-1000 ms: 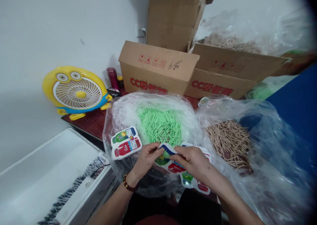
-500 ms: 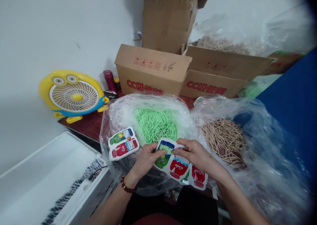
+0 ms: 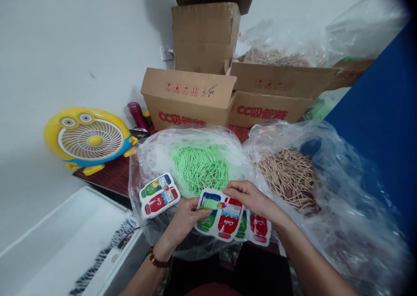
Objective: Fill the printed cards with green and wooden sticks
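My left hand point(image 3: 190, 215) pinches the left edge of a bottle-shaped packet point(image 3: 230, 221) printed with a green Sprite bottle and a red Cola bottle. Green sticks show through the window on its green half. My right hand point(image 3: 249, 197) has its fingers curled over the packet's top edge. A second packet point(image 3: 259, 228) of the same print lies partly behind it, under my right wrist. More such packets point(image 3: 160, 196) sit stacked on the left. Just beyond my hands, thin green sticks point(image 3: 202, 167) fill an open clear plastic bag.
Brown sticks point(image 3: 288, 178) lie in another plastic bag at right. Cardboard boxes point(image 3: 189, 94) line the back. A yellow fan point(image 3: 94, 139) and a dark red bottle point(image 3: 137, 114) stand on the table's left. A white bin point(image 3: 65, 239) is at lower left, a blue panel point(image 3: 368, 113) at right.
My right hand has shifted up to the packet's top edge, so the Cola half and its window now show. The view has swung slightly to the right.
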{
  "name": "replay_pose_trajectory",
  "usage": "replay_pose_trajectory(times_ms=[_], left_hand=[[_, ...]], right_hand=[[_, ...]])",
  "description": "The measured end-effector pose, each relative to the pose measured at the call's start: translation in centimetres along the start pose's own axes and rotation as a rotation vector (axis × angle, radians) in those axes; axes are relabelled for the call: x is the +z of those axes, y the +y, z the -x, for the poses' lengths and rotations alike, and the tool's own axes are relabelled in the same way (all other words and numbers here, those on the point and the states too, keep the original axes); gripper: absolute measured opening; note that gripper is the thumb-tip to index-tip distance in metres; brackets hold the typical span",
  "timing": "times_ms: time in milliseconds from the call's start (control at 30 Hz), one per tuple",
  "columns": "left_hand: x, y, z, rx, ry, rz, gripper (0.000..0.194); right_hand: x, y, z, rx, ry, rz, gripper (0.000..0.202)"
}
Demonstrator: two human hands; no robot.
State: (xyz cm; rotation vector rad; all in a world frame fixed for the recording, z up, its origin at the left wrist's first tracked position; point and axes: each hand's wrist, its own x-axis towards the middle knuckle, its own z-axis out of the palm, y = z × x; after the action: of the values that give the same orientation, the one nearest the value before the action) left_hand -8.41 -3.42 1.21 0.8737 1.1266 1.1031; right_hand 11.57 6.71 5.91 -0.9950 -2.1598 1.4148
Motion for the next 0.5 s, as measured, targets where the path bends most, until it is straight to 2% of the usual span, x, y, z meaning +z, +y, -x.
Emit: replay_pose_trajectory(times_ms=[100, 267, 367, 500], left_hand=[[-1.9, -0.9, 1.9, -0.067, 0.020, 0.009, 0.027], [-4.5, -2.2, 3.7, -0.148, 0.095, 0.054, 0.032], [-5.2, -2.5, 3.8, -0.141, 0.117, 0.044, 0.031], [-5.4, -2.7, 3.4, -0.103, 0.098, 0.068, 0.028]], right_hand=[[0.8, 0.8, -1.9, 0.006, 0.034, 0.017, 0.031], [2.8, 2.7, -6.8, 0.096, 0.025, 0.535, 0.018], [4.0, 3.4, -9.0, 0.134, 0.004, 0.626, 0.018], [5.4, 3.5, -10.6, 0.178, -0.023, 0.704, 0.018]])
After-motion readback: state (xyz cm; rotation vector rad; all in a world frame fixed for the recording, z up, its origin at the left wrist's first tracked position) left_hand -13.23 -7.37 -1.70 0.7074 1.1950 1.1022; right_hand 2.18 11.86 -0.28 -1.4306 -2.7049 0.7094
